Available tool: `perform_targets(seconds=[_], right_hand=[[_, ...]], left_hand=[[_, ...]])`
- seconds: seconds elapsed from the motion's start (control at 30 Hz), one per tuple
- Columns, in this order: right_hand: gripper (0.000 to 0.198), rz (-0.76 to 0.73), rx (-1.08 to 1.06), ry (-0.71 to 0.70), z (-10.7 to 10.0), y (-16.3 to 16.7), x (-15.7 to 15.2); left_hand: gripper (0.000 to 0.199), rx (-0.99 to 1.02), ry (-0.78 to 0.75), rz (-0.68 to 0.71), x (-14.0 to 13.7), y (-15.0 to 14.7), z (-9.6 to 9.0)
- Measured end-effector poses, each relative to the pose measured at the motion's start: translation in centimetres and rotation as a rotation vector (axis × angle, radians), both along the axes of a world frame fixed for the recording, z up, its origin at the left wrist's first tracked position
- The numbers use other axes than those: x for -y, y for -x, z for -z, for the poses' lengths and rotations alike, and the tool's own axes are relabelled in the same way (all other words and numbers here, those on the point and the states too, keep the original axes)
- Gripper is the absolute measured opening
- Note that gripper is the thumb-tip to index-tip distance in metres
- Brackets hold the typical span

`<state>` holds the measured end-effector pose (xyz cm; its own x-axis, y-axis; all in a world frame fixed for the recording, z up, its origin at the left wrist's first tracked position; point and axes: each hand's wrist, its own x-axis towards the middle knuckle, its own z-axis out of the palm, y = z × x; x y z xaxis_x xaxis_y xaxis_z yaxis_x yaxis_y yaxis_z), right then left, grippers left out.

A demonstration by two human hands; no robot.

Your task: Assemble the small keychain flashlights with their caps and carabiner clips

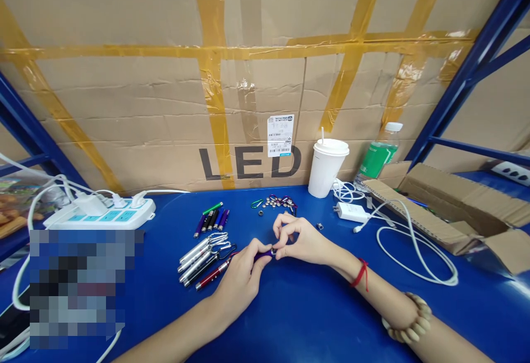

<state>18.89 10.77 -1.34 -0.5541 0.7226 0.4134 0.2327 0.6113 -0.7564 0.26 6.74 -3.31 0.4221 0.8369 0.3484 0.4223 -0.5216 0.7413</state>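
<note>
**Both hands on purple penlight, axis left-right**

Left hand [242, 274] fingers closed around purple penlight [263, 254] barrel; right hand [300, 238] fingertips pinch its right end. Long axis runs hand to hand. Silver penlights [199, 255] lie just left on the blue table [290, 319].

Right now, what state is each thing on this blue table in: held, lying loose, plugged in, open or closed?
Purple pen light: held between left hand and right hand, fingertips at its end.
Silver pen lights: lying loose in a bunch.
Red pen light: lying loose.
Power strip: plugs in it.
White cup: upright, lidded, straw in.
Green bottle: upright, capped.
Cardboard box: open.
White cable: lying coiled.
</note>
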Motion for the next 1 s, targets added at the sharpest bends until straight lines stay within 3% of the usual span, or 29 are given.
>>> perform_targets(seconds=[0.43, 0.7, 1.0], right_hand=[[0.042, 0.048, -0.047, 0.138, -0.18, 0.60, 0.25], [0.050, 0.052, -0.087, 0.228, -0.17, 0.62, 0.04], [0.044, 0.137, -0.082, 0.174, -0.03, 0.57, -0.03]], left_hand=[[0.013, 0.050, -0.286, -0.126, -0.13, -0.04, 0.71], [0.029, -0.003, -0.280, -0.095, 0.12, -0.07, 0.34], [0.028, 0.031, -0.030, -0.113, 0.13, -0.43, -0.27]])
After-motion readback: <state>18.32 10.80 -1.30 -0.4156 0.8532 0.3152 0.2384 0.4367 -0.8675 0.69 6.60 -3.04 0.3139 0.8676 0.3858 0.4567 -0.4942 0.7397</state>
